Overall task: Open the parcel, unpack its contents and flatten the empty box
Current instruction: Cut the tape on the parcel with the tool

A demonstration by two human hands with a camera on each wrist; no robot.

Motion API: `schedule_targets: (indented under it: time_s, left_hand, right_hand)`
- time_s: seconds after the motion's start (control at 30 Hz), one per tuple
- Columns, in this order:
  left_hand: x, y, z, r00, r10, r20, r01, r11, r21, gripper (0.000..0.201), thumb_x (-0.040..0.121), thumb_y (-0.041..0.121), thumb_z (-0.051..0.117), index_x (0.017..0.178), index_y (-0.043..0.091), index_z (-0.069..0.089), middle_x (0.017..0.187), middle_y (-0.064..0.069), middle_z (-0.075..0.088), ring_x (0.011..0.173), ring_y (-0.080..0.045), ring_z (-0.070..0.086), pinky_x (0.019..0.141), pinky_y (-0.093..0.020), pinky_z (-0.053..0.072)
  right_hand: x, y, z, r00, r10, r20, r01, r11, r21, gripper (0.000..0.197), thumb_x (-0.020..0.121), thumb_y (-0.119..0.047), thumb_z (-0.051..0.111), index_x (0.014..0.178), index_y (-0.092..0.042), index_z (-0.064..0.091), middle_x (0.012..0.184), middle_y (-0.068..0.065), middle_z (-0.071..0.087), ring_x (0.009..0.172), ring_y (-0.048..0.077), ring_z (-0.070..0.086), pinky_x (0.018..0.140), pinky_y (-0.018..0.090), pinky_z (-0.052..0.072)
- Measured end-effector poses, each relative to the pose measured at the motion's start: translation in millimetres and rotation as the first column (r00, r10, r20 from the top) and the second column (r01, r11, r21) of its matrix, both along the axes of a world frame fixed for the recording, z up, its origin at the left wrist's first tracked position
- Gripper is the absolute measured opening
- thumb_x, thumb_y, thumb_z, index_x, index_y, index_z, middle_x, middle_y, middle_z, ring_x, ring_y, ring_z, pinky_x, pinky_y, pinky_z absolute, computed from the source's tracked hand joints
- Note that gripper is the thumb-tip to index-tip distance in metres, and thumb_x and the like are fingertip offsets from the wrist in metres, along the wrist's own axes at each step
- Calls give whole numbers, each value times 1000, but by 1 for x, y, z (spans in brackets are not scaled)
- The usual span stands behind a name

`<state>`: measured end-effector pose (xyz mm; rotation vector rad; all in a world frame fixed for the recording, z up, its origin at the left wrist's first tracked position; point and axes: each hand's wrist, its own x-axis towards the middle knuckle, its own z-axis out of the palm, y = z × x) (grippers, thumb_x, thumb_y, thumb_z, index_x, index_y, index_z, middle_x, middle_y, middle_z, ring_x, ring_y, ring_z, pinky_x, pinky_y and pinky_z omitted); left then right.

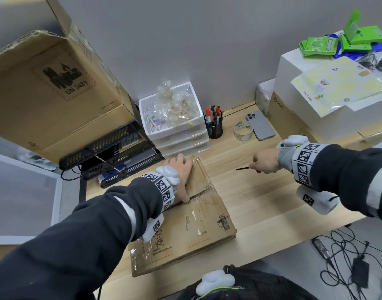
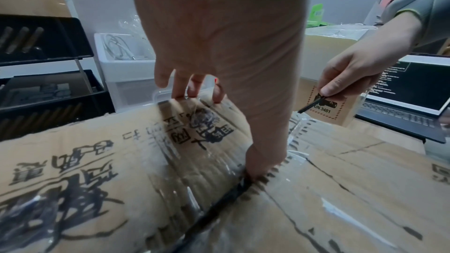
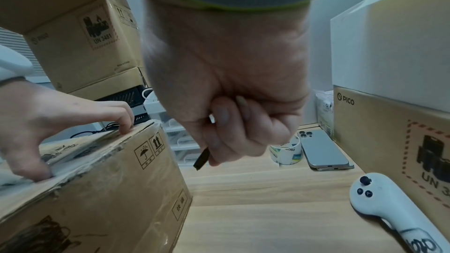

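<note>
The brown cardboard parcel [image 1: 192, 215], printed with black characters and covered with clear tape, is set on the pale wooden tabletop [image 1: 261, 204] near the front edge, left of centre. Its top flaps are closed, though a dark gap is seen along the centre seam. The left hand [image 1: 180, 177] is laid on the parcel's far top, its fingers spread to the far edge and its thumb [image 2: 261, 163] pressed into the seam gap. The right hand [image 1: 264, 162] is held above the tabletop to the right of the parcel, apart from it, closed around a thin black blade-like tool [image 1: 243, 168] whose tip is pointed left toward the parcel. Farther back, a roll of clear tape [image 1: 243, 131] and a grey smartphone [image 1: 260, 125] are seen lying side by side.
</note>
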<state>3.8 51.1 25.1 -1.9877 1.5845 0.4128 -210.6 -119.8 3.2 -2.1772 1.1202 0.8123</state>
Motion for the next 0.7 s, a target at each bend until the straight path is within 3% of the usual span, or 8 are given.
schedule_targets:
  time_s: [0.13,0.4,0.6,0.7]
  left_hand:
    - [-2,-3,-4,1000,1,28,-1,1000,-6,111,48,66,83,135,15,37,122,-8,41,111,-27,50,101,-43,44]
    - [2,-9,-4,998,53,-28,-52,998,26,113,53,57,89,140,12,31,130,-11,36,116,-28,48,90,-41,51]
    - [4,-7,-3,994,91,-59,-91,996,-6,116,51,57,89,140,13,30,128,-10,34,113,-28,47,88,-43,53]
    - [5,-4,-2,992,100,-79,-104,994,-42,110,50,58,88,134,13,34,123,-8,35,107,-26,47,80,-41,53]
  right_hand:
    - [4,0,-2,989,-113,91,101,987,127,39,103,-33,35,81,-10,59,60,4,56,43,20,44,47,24,39]
    - [16,23,-5,919,-345,192,220,851,477,32,106,-22,31,92,-10,58,58,4,61,39,14,45,44,22,37]
    - [20,36,-12,904,-381,195,217,800,559,28,105,-13,29,100,-6,55,64,7,60,39,12,46,43,22,37]
    - [26,41,-15,898,-390,205,213,792,572,26,105,-12,29,101,-7,54,64,7,60,40,13,45,42,22,36]
